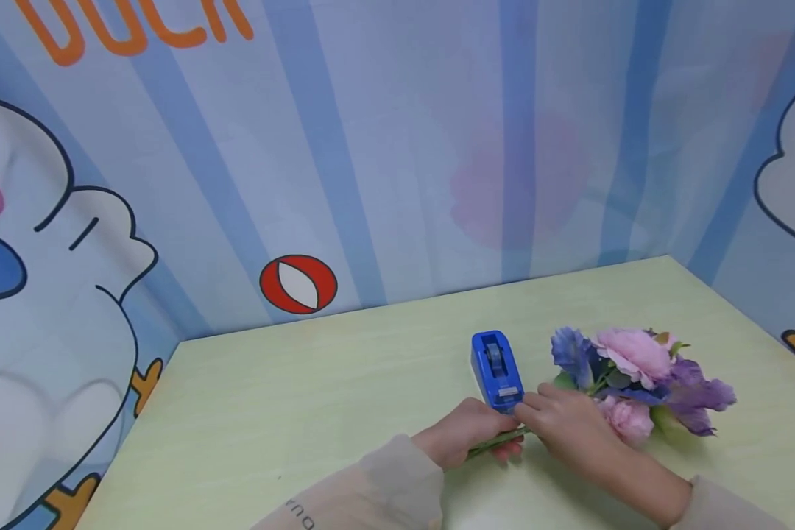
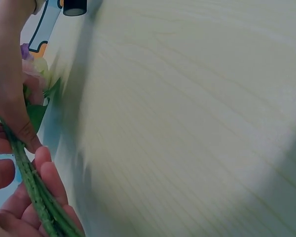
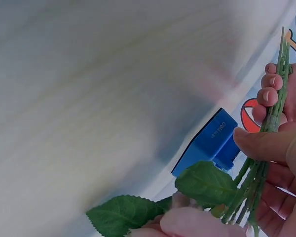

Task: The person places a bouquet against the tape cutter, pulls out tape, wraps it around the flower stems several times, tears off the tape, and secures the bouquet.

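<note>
A bouquet [image 1: 636, 361] of pink, purple and blue flowers lies low over the table, its blooms toward the right. My left hand [image 1: 472, 433] holds the lower ends of its green stems [image 2: 37, 197], with the fingers curled beneath them. Farther up, toward the blooms, my right hand [image 1: 566, 423] grips the same stems, its thumb [image 3: 264, 144] laid across them in the right wrist view. Just beyond both hands stands a blue tape dispenser [image 1: 495, 368] with a roll in it. Whether any tape is on the stems, I cannot tell.
The pale green-yellow table [image 1: 291, 412] reaches back to a blue striped wall [image 1: 411, 162] with cartoon pictures. Green leaves [image 3: 207, 183] stick out below the blooms. A dark cylindrical object [image 2: 75, 7] shows at the top of the left wrist view.
</note>
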Tool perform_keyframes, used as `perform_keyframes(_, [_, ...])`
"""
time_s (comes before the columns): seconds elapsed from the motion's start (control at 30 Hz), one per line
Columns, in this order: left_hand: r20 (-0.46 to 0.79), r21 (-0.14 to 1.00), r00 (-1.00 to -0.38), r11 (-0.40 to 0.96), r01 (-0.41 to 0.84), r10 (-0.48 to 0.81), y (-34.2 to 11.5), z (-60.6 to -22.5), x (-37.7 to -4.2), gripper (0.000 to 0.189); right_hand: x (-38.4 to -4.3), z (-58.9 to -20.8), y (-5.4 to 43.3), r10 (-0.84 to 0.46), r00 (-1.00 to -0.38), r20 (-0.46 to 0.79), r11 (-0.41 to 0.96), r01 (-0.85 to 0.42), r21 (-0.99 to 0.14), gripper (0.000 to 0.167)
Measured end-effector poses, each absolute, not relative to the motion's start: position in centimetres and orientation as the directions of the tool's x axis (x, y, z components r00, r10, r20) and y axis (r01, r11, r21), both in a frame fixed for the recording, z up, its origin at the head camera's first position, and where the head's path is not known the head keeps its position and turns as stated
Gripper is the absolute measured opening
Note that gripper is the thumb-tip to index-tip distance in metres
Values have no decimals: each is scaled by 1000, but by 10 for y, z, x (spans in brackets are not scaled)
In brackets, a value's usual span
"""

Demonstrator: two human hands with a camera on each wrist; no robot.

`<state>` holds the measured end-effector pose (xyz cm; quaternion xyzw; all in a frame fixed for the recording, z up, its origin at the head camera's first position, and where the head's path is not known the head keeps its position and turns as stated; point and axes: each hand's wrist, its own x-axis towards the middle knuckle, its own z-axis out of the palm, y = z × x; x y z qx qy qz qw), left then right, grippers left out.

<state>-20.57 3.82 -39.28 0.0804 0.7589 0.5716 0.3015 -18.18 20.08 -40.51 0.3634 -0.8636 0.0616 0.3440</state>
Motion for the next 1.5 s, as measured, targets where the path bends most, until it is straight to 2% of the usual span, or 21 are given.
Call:
perform_keyframes(0.3, [-303, 927, -822, 349, -136, 482, 33, -391, -205, 23, -184, -409, 198, -567, -476, 672, 733, -663, 149, 39])
perform_keyframes(0.53, [-319, 920, -846, 356, -167, 427, 35, -390, -210, 14, -184, -407, 197, -555, -489, 673, 740, -659, 132, 33])
perform_keyframes(0.67, [-330, 913, -850, 366, -178, 409, 35, -391, -211, 11, -185, -409, 198, -553, -474, 685, 725, -679, 117, 31])
perform_keyframes(0.83, [-331, 908, -857, 381, -175, 396, 35, -392, -211, 9, -186, -410, 200, -541, -449, 711, 692, -718, 74, 40])
perform_keyframes(0.9, [-326, 907, -861, 386, -169, 390, 35, -393, -210, 9, -184, -407, 201, -538, -483, 690, 705, -707, 54, 43])
perform_keyframes(0.97, [-318, 907, -866, 390, -160, 385, 35, -394, -211, 9, -181, -404, 202, -536, -555, 636, 739, -672, 37, 42])
perform_keyframes(1.07, [-299, 911, -874, 387, -143, 382, 36, -396, -211, 9, -178, -396, 202, -530, -678, 509, 796, -605, 23, 33])
perform_keyframes(1.13, [-288, 915, -879, 380, -135, 379, 36, -397, -211, 8, -177, -392, 202, -530, -730, 432, 815, -579, 22, 22])
perform_keyframes(1.2, [-282, 917, -883, 376, -132, 376, 37, -398, -210, 7, -177, -390, 201, -540, -750, 382, 817, -576, 23, 16])
perform_keyframes(1.27, [-280, 918, -884, 373, -133, 374, 37, -398, -210, 7, -177, -389, 201, -551, -756, 355, 813, -582, 24, 17])
perform_keyframes(1.5, [-322, 921, -853, 345, -181, 411, 36, -394, -210, 12, -178, -390, 202, -538, -764, 356, 824, -566, 30, 20])
